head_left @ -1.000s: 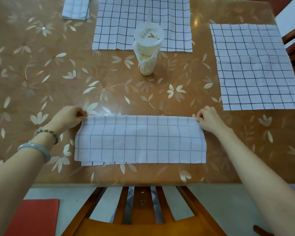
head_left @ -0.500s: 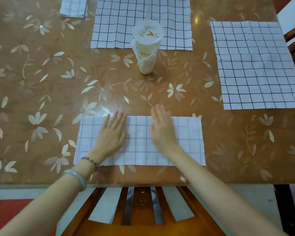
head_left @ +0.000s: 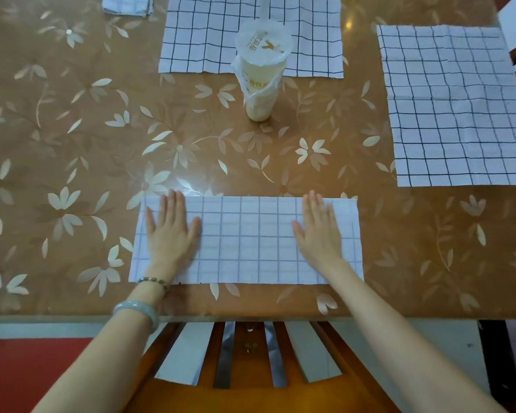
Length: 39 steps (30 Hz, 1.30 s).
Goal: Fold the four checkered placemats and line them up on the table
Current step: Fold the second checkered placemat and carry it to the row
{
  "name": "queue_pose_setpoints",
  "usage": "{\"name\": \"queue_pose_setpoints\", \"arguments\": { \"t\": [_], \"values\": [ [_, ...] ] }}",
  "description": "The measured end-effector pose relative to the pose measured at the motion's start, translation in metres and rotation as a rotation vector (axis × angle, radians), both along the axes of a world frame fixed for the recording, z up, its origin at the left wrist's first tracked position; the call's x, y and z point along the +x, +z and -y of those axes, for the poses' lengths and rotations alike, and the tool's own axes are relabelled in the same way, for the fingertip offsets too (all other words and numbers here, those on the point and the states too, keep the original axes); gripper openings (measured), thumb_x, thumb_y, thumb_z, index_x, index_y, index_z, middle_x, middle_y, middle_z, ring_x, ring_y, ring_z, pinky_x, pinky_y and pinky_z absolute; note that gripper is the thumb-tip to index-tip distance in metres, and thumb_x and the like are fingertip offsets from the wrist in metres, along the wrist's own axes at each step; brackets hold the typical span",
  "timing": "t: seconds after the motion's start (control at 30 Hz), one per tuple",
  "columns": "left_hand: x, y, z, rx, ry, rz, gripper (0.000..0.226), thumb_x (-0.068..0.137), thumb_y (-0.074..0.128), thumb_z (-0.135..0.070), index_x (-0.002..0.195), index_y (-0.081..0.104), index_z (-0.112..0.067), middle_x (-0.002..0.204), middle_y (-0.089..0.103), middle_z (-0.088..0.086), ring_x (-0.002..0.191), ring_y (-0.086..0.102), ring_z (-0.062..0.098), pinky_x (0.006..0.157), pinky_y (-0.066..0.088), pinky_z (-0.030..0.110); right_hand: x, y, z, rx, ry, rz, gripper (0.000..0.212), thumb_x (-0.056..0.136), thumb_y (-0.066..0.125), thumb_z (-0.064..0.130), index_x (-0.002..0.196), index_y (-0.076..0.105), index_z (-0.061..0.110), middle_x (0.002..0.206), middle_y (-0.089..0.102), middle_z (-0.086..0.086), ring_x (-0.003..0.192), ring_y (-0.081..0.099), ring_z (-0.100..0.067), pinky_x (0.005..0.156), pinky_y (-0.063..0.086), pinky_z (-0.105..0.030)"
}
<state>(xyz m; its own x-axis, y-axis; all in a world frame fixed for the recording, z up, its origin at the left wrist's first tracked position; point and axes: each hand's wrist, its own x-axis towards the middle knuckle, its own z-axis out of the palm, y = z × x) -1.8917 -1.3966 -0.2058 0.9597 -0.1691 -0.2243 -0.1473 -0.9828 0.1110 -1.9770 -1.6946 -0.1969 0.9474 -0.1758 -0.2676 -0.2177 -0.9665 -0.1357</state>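
The worktop (head_left: 72,162) carries four checkered placemats. One unfolded mat (head_left: 456,108) lies flat at the right, another (head_left: 203,34) at the far middle, with a sealed cup (head_left: 261,76) standing at its near edge. A half-folded mat (head_left: 248,239) lies near the front edge. A small folded mat (head_left: 127,4) sits far left. The left hand (head_left: 170,231) and right hand (head_left: 318,231) press flat on the half-folded mat's ends, fingers (head_left: 173,204) wide, holding nothing.
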Motion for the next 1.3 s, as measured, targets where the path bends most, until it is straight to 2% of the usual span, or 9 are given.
{"name": "queue_pose_setpoints", "arguments": {
  "t": [0.17, 0.27, 0.4, 0.5, 0.63, 0.87, 1.13, 1.23, 1.3],
  "values": [
    [0.016, 0.011, -0.046, 0.006, 0.058, -0.013, 0.074, 0.095, 0.008, -0.054, 0.153, 0.003, -0.009, 0.162, 0.001, 0.006, 0.149, -0.006, 0.018, 0.118, -0.012, 0.047, -0.019, 0.002, 0.057, -0.088, -0.15, -0.017, 0.072, 0.094, 0.002, 0.05, 0.15, 0.007, 0.005, 0.159, 0.007, -0.012, 0.147, 0.003, -0.022, 0.119, 0.003, -0.042],
    [0.012, 0.018, -0.039, 0.032, 0.013, 0.04, 0.076, 0.094, 0.007, -0.054, 0.152, 0.004, -0.004, 0.161, 0.002, 0.011, 0.148, -0.006, 0.02, 0.118, -0.011, 0.047, -0.015, 0.013, 0.047, -0.104, -0.191, 0.028, 0.07, 0.096, 0.008, 0.049, 0.15, 0.008, 0.005, 0.159, 0.006, -0.013, 0.147, 0.002, -0.024, 0.118, -0.005, -0.042],
    [-0.015, 0.016, 0.018, -0.042, -0.261, 0.066, 0.069, 0.098, 0.01, -0.049, 0.152, 0.006, -0.006, 0.16, 0.001, 0.008, 0.149, 0.0, 0.021, 0.119, -0.005, 0.046, 0.005, 0.025, -0.024, 0.022, 0.002, 0.121, 0.065, 0.097, 0.013, 0.042, 0.15, 0.003, 0.006, 0.157, -0.005, -0.008, 0.146, -0.005, -0.021, 0.117, -0.013, -0.037],
    [-0.031, 0.01, 0.053, -0.068, -0.353, 0.04, 0.064, 0.1, 0.018, -0.041, 0.15, 0.021, -0.003, 0.159, 0.017, 0.013, 0.147, 0.014, 0.023, 0.119, 0.007, 0.049, 0.021, 0.019, -0.079, 0.099, 0.16, 0.105, 0.064, 0.096, 0.012, 0.038, 0.149, 0.011, 0.003, 0.158, 0.006, -0.013, 0.147, 0.003, -0.023, 0.118, -0.007, -0.038],
    [-0.032, 0.002, 0.054, -0.057, -0.305, 0.015, 0.062, 0.099, 0.02, -0.039, 0.148, 0.026, -0.002, 0.156, 0.025, 0.012, 0.146, 0.02, 0.022, 0.119, 0.007, 0.047, 0.025, 0.005, -0.096, 0.059, 0.225, 0.036, 0.064, 0.096, 0.009, 0.039, 0.149, 0.012, 0.003, 0.158, 0.011, -0.012, 0.147, 0.005, -0.022, 0.118, -0.004, -0.039],
    [-0.017, 0.0, 0.003, -0.009, -0.13, 0.001, 0.07, 0.098, 0.008, -0.056, 0.153, -0.003, -0.014, 0.161, -0.006, 0.001, 0.148, -0.011, 0.014, 0.118, -0.012, 0.043, 0.005, 0.001, -0.021, 0.04, 0.114, 0.007, 0.069, 0.094, 0.004, 0.048, 0.15, 0.003, 0.007, 0.159, -0.001, -0.007, 0.146, -0.007, -0.018, 0.118, -0.008, -0.036],
    [0.003, 0.008, -0.057, 0.03, -0.001, -0.02, 0.077, 0.095, 0.007, -0.061, 0.153, -0.002, -0.012, 0.162, -0.002, 0.005, 0.149, -0.005, 0.017, 0.117, -0.015, 0.04, -0.022, 0.01, 0.059, -0.101, -0.082, -0.019, 0.073, 0.095, 0.002, 0.052, 0.15, 0.006, 0.005, 0.159, 0.005, -0.012, 0.147, 0.0, -0.023, 0.119, 0.0, -0.041],
    [0.003, 0.016, -0.052, -0.025, 0.077, -0.006, 0.081, 0.094, 0.011, -0.062, 0.152, 0.002, -0.006, 0.161, -0.004, 0.012, 0.149, -0.005, 0.022, 0.118, -0.008, 0.041, -0.013, 0.024, 0.036, -0.071, -0.127, 0.075, 0.069, 0.097, 0.014, 0.05, 0.149, 0.014, 0.005, 0.157, 0.008, -0.017, 0.146, 0.003, -0.03, 0.118, 0.0, -0.046],
    [0.0, 0.024, -0.04, -0.113, 0.162, 0.034, 0.079, 0.097, 0.021, -0.059, 0.151, 0.014, -0.002, 0.159, 0.004, 0.021, 0.148, 0.005, 0.031, 0.118, 0.006, 0.044, -0.003, 0.034, 0.004, 0.028, -0.073, 0.16, 0.061, 0.098, 0.024, 0.045, 0.146, 0.028, 0.009, 0.153, 0.021, -0.021, 0.141, 0.017, -0.035, 0.115, 0.01, -0.046]
  ]
}}
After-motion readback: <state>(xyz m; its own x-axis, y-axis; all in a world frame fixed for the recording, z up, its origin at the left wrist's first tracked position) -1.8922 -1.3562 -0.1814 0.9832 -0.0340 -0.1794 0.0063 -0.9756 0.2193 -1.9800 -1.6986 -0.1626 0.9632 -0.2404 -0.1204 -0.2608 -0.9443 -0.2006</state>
